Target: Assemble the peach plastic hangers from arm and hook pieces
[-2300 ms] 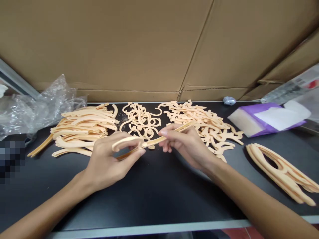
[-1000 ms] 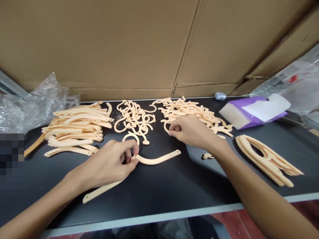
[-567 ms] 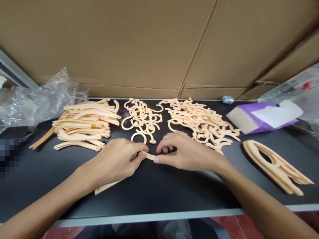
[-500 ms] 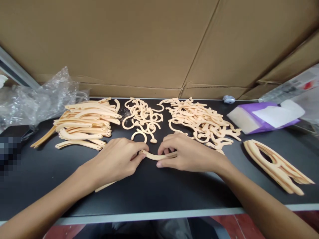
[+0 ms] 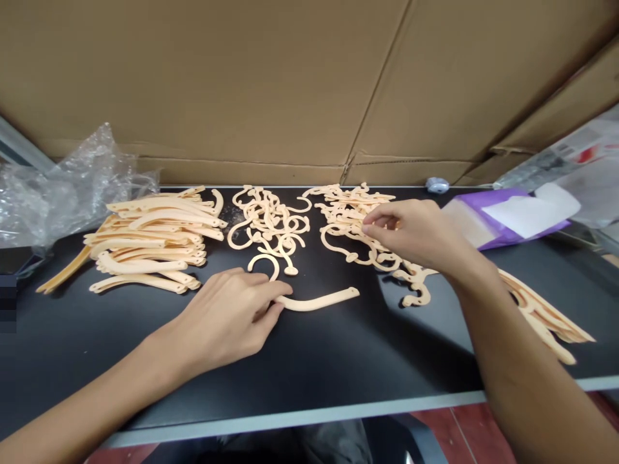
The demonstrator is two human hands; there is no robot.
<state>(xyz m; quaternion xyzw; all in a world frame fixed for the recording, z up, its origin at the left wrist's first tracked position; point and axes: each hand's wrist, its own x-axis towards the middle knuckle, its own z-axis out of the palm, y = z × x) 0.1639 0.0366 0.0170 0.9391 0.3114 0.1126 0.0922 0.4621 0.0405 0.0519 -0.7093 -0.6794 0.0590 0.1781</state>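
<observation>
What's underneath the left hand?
A hook pokes out behind the left hand, and a curved strip runs out to its right. The hand covers their near ends, so whether they join can't be seen, nor can anything beneath the palm.

Strip pile (image 5: 149,235) left on table (image 5: 309,367), hook pile (image 5: 265,220) middle, bracket pile (image 5: 344,216) right, cardboard (image 5: 242,84) behind

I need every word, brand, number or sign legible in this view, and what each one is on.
No text can be read.
Clear plastic packaging at right: red and dark marks, too blurred to read.
Purple pack: no lettering can be made out.
Cardboard behind: none visible.
Curved piece in the left hand: none visible.
</observation>
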